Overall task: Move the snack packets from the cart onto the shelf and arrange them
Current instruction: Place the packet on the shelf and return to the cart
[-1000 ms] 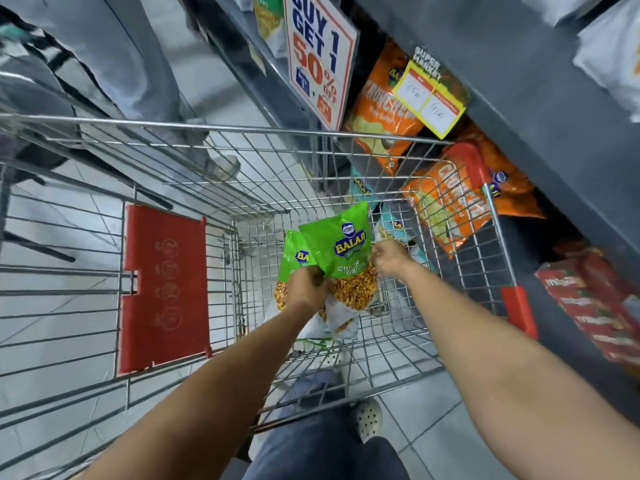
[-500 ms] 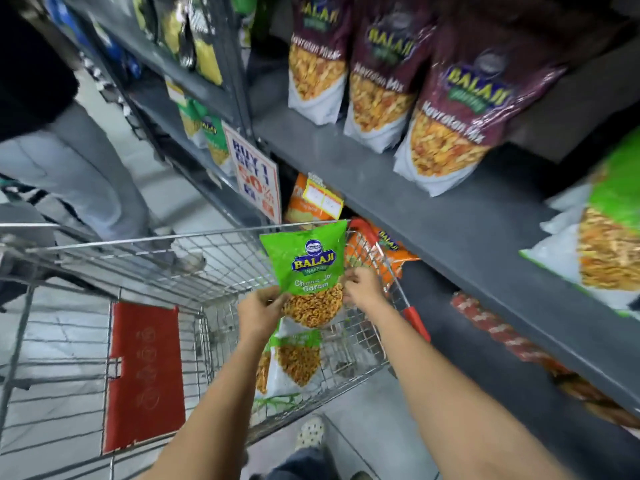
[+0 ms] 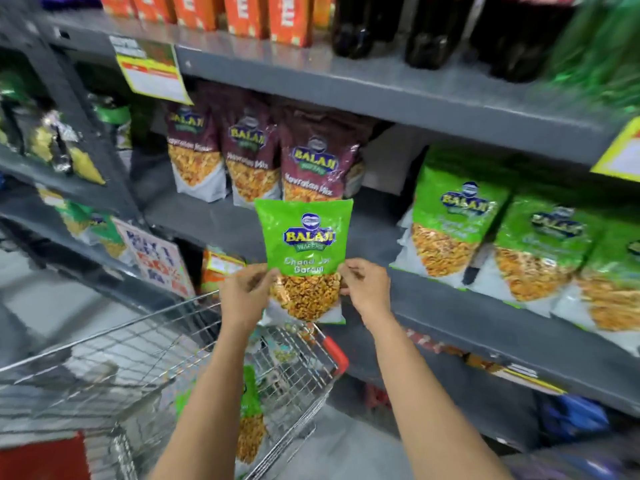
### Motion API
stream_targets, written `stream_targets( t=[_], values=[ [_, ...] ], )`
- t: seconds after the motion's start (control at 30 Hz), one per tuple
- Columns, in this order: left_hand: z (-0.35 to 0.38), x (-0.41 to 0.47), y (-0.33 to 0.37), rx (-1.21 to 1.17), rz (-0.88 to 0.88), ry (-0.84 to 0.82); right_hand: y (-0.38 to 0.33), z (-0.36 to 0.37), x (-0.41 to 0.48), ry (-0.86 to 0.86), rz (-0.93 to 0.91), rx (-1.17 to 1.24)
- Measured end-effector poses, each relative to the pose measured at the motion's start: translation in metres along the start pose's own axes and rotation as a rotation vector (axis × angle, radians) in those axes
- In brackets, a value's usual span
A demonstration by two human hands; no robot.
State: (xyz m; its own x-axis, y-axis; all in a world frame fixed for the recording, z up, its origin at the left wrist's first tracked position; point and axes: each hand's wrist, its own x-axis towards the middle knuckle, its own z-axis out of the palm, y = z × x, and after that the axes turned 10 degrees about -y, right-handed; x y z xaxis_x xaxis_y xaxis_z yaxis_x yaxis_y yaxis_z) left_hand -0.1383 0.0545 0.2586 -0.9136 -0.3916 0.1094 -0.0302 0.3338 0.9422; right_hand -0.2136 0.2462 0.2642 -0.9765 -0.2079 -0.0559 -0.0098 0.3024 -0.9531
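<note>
Green packet (image 3: 304,261): up in front of the shelf (image 3: 450,303), not on it yet.
Our grip: left hand (image 3: 244,294) and right hand (image 3: 365,289) pinch its sides.
Done: green packets (image 3: 519,244) stand along the shelf's right end.
Left: another packet (image 3: 251,414) waits in the cart (image 3: 145,344).

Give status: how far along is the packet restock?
Done: green Balaji packets already stand on the grey metal shelf. In hand: left hand and right hand hold one green Chana Jor Garam packet upright before the shelf. Left: another green packet remains in the wire cart.
</note>
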Motion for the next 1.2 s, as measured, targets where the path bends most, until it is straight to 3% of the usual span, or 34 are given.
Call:
stream_targets(
  t=[0.1, 0.27, 0.5, 0.7, 0.9, 1.03, 1.2],
  values=[
    [0.041, 0.02, 0.028, 0.067, 0.104, -0.1, -0.005, -0.049, -0.003, 0.161, -0.008, 0.009],
    [0.104, 0.046, 0.057, 0.015, 0.099, -0.205, -0.003, -0.106, -0.002, 0.368, 0.017, 0.019],
    [0.172, 0.075, 0.075, -0.04, 0.103, -0.328, 0.004, -0.154, 0.017, 0.5, 0.118, -0.122],
    [0.186, 0.08, 0.071, -0.022, 0.099, -0.326, 0.008, -0.157, 0.019, 0.512, 0.122, -0.298],
    [0.139, 0.081, 0.045, -0.068, 0.036, -0.303, -0.006, -0.112, 0.007, 0.748, -0.139, -0.436],
    [0.064, 0.065, 0.006, 0.092, -0.03, -0.104, -0.015, -0.04, 0.013, 0.549, -0.356, -0.507],
    [-0.032, 0.015, -0.054, 0.346, -0.168, 0.05, 0.005, 0.073, 0.011, 0.24, -0.335, -0.607]
  ],
)
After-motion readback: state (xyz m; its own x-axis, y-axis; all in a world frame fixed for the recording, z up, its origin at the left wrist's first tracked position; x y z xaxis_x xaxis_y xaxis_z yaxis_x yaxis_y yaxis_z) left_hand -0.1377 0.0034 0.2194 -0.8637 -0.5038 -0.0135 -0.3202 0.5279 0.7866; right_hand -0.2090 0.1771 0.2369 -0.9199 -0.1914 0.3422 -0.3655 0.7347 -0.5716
